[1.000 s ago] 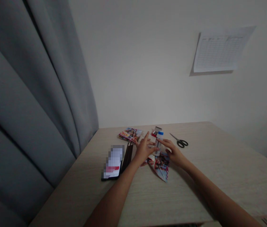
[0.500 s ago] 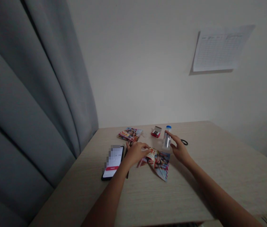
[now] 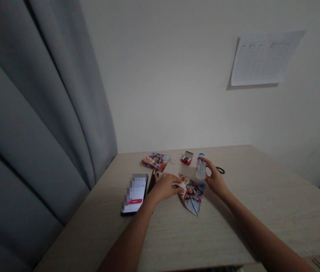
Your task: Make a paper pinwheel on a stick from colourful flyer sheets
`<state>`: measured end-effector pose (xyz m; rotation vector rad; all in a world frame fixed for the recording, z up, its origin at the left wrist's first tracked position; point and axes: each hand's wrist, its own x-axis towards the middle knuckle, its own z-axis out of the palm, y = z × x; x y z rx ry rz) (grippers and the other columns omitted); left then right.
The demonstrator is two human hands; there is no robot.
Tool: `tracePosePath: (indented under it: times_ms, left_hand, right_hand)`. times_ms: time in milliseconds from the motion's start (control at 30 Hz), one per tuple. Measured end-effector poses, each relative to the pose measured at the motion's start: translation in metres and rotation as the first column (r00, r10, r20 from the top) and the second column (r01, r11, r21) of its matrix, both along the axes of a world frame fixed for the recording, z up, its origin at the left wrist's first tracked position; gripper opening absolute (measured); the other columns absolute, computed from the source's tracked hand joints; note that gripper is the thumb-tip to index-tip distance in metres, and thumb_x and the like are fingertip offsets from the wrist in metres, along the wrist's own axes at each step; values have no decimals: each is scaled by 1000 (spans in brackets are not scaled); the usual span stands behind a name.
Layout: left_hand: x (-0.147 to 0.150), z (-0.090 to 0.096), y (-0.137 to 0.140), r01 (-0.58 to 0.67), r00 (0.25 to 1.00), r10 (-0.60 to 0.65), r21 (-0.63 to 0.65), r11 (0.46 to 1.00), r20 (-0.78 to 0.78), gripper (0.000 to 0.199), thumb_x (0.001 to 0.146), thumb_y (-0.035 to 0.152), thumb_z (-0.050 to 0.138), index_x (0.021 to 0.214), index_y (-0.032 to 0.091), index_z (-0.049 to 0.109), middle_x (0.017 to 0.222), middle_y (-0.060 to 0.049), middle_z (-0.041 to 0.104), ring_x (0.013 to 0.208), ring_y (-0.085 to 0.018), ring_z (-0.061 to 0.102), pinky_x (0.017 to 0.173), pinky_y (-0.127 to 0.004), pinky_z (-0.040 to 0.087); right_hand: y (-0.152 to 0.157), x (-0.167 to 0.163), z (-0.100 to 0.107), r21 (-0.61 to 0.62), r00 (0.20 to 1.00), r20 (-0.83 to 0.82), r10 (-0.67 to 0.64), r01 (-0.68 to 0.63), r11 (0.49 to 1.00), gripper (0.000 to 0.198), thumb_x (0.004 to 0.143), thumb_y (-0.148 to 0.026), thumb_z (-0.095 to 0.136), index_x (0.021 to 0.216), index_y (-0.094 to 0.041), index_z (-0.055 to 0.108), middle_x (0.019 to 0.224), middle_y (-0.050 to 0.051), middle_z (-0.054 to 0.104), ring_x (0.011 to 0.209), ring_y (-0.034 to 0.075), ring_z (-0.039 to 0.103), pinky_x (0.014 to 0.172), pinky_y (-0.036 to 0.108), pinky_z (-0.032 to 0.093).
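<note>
On the light wooden table [image 3: 233, 223] lies a folded, colourfully printed paper [image 3: 191, 194] with a pointed near end. My left hand [image 3: 164, 186] rests on its left edge, fingers pinching the fold. My right hand [image 3: 214, 179] holds a small clear glue bottle [image 3: 200, 168] with a blue cap, upright just beyond the paper's right corner.
A phone [image 3: 135, 194] with a lit screen lies left of my left hand, dark sticks [image 3: 151, 182] beside it. Farther back are a stack of printed papers [image 3: 156, 161], a small red box [image 3: 187, 158] and scissors [image 3: 220, 170]. A grey curtain [image 3: 35, 124] hangs at left; a sheet [image 3: 263, 58] is on the wall.
My right hand lifted the glue bottle off the paper and moved it right, then slightly down. My left hand dropped from pointing onto the paper's left edge.
</note>
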<state>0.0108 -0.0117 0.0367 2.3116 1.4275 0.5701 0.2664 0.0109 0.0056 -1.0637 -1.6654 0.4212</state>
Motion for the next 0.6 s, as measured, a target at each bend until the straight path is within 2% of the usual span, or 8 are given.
tracePosePath:
  times_ms: [167,233,367,500,600]
  left_hand:
    - [4,-8,3,6,1000,-7,62,998,9,45,80,37,75,123,28,70,128,-8,69,127,-31,54,117,-52,29]
    - [7,-10,4,-10,1000,8,77,997,29,49,81,34,73,129,26,66,131,-9,66,128,-30,53,115,-47,33]
    - [9,-10,3,-45,998,42,62,997,50,44,82,38,72,124,27,68,128,-9,67,128,-29,53,116,-47,32]
    - [6,-5,3,-36,999,34,51,998,37,39,78,44,76,113,27,73,124,-8,69,126,-31,54,119,-53,24]
    - [2,-2,4,-47,998,45,49,998,43,41,74,47,79,110,29,74,123,-7,70,126,-32,54,120,-59,14]
  right_hand:
    - [-2,-3,3,-36,998,64,-4,6,999,56,82,-30,64,137,-24,56,133,11,65,120,30,59,108,51,41]
    - [-2,-5,4,-42,995,93,-40,44,998,51,84,-39,66,132,-24,61,126,10,69,118,30,60,106,52,42]
    - [-3,-5,4,-29,984,138,-111,116,993,38,86,-54,63,108,-25,72,108,8,74,104,30,64,98,50,46]
    - [-3,-5,2,-26,969,191,-158,166,986,46,89,-64,54,80,-22,71,87,8,72,90,27,63,94,48,46]
    - [-4,-7,0,-31,964,231,-134,145,989,48,91,-65,51,75,-22,68,81,6,70,87,26,62,100,50,41]
